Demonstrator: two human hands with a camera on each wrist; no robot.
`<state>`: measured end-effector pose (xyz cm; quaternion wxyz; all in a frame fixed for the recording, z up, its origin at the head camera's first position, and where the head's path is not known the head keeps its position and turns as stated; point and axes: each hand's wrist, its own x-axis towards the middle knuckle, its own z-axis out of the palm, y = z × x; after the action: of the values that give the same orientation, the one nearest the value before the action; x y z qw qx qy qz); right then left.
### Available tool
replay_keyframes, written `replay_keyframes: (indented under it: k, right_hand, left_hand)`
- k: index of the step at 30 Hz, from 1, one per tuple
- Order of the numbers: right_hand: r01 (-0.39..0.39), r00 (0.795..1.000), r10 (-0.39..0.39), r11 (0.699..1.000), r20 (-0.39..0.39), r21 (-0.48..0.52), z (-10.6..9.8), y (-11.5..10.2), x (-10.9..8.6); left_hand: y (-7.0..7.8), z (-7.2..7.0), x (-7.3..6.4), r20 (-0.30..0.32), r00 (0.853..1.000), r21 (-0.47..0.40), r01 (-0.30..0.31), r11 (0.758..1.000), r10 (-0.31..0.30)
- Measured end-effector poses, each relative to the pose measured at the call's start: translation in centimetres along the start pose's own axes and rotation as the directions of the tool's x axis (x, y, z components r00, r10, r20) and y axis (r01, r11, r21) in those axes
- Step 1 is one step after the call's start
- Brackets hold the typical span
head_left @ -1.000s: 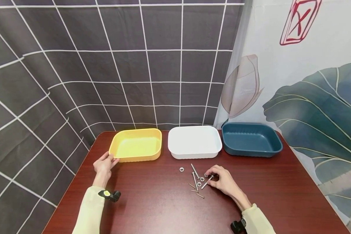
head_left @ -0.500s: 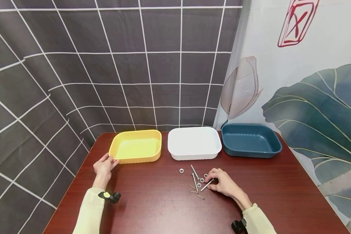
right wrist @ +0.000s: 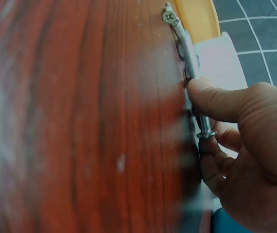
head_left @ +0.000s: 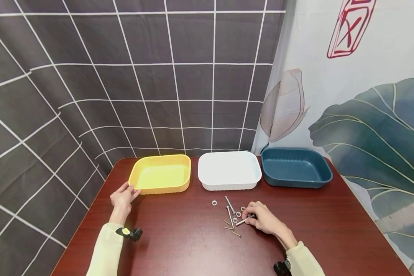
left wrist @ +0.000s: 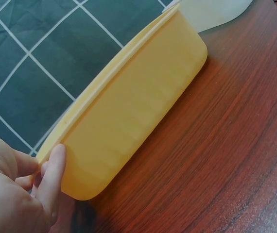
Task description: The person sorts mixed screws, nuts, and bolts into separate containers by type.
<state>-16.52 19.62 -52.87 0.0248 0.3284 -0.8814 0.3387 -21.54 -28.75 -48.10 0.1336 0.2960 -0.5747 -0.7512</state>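
Note:
My left hand (head_left: 122,197) is at the front-left corner of the yellow tray (head_left: 165,189), and the left wrist view has its thumb and fingers pinching the rim. With its thumb and fingertips, my right hand (head_left: 265,218) holds a metal bolt (head_left: 243,220) by the head end, low over the table. The bolt's flanged head (right wrist: 206,134) shows below the thumb in the right wrist view. Left of this hand lie two more bolts (head_left: 230,216), several hex nuts (head_left: 238,214) and, nearer the front, several thin screws (head_left: 236,234). One nut (head_left: 214,202) lies apart to the left.
A white tray (head_left: 229,186) and a dark blue tray (head_left: 296,181) stand in line with the yellow one along the back of the brown table (head_left: 179,245). Behind them hangs a dark gridded curtain (head_left: 193,80), with a printed pale one (head_left: 317,76) at the right.
The bolt in my right hand has tilted to lie flatter, and the fingers have shifted slightly along it. My left hand stays at the yellow tray. The head view has tipped up slightly.

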Motion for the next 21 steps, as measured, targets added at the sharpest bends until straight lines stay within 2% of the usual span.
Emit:
replay_keyframes:
  k: [5,8,15,21]
  right_hand:
    - [0.095,0.993,-0.091,0.994,-0.074,0.051,-0.9,-0.5,0.6]
    - [0.121,0.989,-0.115,0.990,-0.093,0.068,-1.8,-1.1,1.7]
    - [0.093,0.995,-0.086,0.987,-0.055,0.132,-3.8,-3.0,5.8]
    - [0.108,0.994,-0.103,0.985,-0.038,0.134,-4.0,-5.1,9.6]
  left_hand:
    - [0.0,-0.1,0.1,0.005,1.000,-0.008,0.001,1.000,-0.001]
    - [0.0,-0.1,0.0,0.003,1.000,-0.009,0.000,1.000,0.000]
    - [0.0,-0.1,0.0,0.004,1.000,-0.015,0.005,1.000,-0.005]
    - [0.0,0.0,-0.1,-0.001,1.000,-0.025,0.003,1.000,-0.003]
